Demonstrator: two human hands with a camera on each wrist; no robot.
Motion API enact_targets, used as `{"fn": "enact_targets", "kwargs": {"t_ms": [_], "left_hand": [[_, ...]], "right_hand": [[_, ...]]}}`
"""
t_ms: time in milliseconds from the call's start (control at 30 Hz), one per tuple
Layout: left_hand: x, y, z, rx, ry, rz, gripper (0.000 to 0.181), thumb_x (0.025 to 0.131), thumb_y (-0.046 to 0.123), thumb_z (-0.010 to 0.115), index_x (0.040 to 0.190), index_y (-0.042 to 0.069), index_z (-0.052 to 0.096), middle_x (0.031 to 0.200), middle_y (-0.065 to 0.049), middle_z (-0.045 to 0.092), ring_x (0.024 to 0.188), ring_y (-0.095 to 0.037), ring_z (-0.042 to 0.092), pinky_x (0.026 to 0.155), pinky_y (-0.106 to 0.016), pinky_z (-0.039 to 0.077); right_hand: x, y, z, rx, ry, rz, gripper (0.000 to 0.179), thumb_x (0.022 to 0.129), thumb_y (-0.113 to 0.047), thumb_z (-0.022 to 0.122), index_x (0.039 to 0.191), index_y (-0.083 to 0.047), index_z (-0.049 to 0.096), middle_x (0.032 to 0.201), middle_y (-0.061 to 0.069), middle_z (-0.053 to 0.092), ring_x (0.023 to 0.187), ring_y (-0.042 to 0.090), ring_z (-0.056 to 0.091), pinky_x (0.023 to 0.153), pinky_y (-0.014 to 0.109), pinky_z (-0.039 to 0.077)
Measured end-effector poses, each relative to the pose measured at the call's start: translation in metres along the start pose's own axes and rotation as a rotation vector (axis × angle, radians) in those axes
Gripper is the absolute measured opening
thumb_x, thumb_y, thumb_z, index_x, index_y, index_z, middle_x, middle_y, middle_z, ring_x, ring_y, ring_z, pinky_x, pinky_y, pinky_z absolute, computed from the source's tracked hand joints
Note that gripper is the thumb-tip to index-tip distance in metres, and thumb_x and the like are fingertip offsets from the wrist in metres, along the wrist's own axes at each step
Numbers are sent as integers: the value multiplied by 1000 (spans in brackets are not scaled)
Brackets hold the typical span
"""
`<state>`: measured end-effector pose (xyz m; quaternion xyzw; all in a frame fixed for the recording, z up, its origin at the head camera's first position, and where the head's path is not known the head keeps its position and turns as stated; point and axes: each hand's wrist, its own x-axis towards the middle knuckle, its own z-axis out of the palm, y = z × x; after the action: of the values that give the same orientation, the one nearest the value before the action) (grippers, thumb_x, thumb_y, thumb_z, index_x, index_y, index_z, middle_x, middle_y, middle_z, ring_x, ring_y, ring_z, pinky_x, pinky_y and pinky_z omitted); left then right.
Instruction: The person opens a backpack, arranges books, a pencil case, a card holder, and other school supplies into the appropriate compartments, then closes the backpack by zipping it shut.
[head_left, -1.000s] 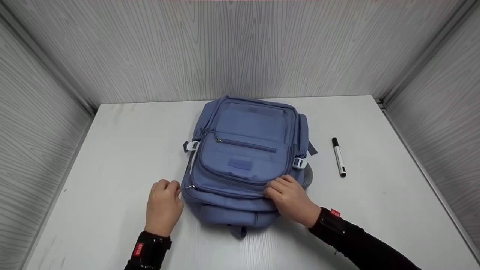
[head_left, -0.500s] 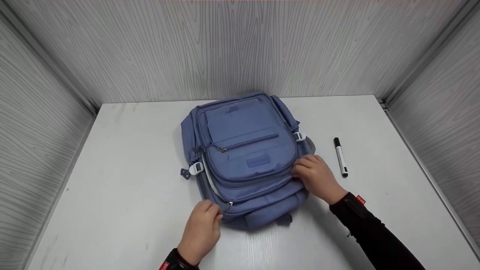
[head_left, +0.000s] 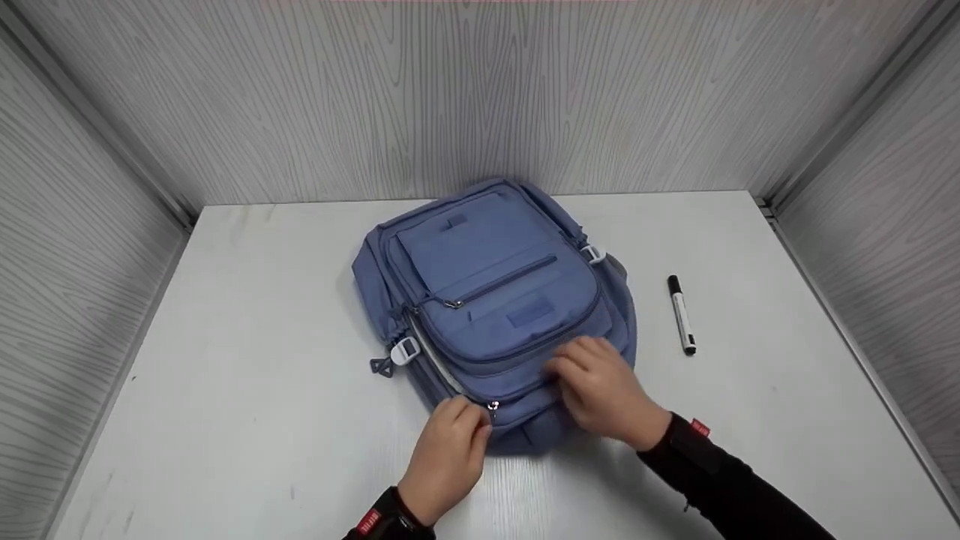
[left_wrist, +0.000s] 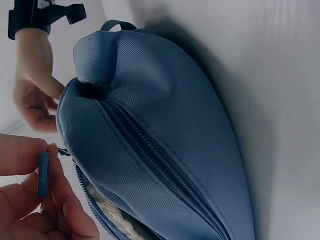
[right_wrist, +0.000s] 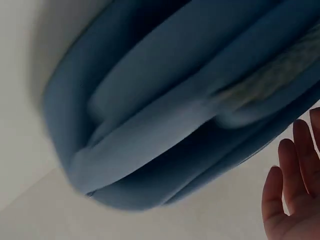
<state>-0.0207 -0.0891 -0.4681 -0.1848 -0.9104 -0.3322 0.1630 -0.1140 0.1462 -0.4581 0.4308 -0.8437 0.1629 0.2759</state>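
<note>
A blue backpack (head_left: 480, 262) lies turned at an angle on the white table, its front facing up. My left hand (head_left: 448, 451) is at the bottom left of the bag. In the left wrist view, its thumb and finger pinch a blue zipper pull (left_wrist: 43, 174) by the bag's edge. The zipper (left_wrist: 90, 200) beside it is parted, and light lining shows inside. My right hand (head_left: 604, 390), slightly blurred, is over the lower right of the bag's front. Its fingers (right_wrist: 290, 165) are loosely bent and hold nothing in the right wrist view.
A black and white marker (head_left: 681, 315) lies on the table (head_left: 247, 337) to the right of the backpack. Wood-grain panels (head_left: 480, 97) rise at the back and both sides. A white buckle (head_left: 405, 350) sits on the bag's left side.
The backpack has turned counterclockwise. My left hand has moved right along with the zipper pull. My right hand went out to the right with the bag's edge, then let go and came back left.
</note>
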Motion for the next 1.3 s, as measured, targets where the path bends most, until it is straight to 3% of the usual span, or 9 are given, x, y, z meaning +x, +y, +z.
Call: {"fn": "enact_targets", "kwargs": {"t_ms": [167,467,633,767,1000,1300], "left_hand": [[2,-1,-1,3,17,5,12,84,1,70,81,8,60,79,0,53,75,-14,48,69,-29,44],[2,-16,-9,18,-20,-17,11,87,0,67,82,8,61,81,0,55,77,-14,51,70,-30,45],[4,-32,-20,115,-19,-29,11,85,1,69,81,6,61,78,-1,54,75,-17,52,70,-33,45],[9,-53,-32,230,-8,-68,10,84,3,71,80,7,62,78,-2,56,76,-20,55,67,-35,44],[35,-92,-45,376,-28,-132,9,86,7,69,79,5,64,77,-8,60,72,-26,54,61,-37,41],[80,-141,-49,442,-95,-339,13,88,9,63,89,-2,67,88,-18,66,84,-37,59,72,-48,47]], "right_hand": [[8,-31,12,-43,-36,-35,12,82,-6,73,92,-11,71,92,1,67,84,17,60,71,32,48],[9,-28,27,-83,38,-53,7,80,-6,71,79,-11,67,79,0,64,75,16,57,65,30,44],[10,-25,32,-90,53,-59,10,80,-4,72,77,-10,63,76,1,61,74,18,55,63,30,42],[11,-25,33,-89,62,-63,11,83,-5,69,77,-9,60,76,2,59,72,18,52,63,30,41],[9,-26,34,-76,85,-69,11,84,-4,65,78,-10,57,76,2,57,71,17,50,62,30,39],[7,-27,36,-67,78,-50,11,85,-4,62,77,-11,58,76,0,58,72,16,52,64,30,41]]}}
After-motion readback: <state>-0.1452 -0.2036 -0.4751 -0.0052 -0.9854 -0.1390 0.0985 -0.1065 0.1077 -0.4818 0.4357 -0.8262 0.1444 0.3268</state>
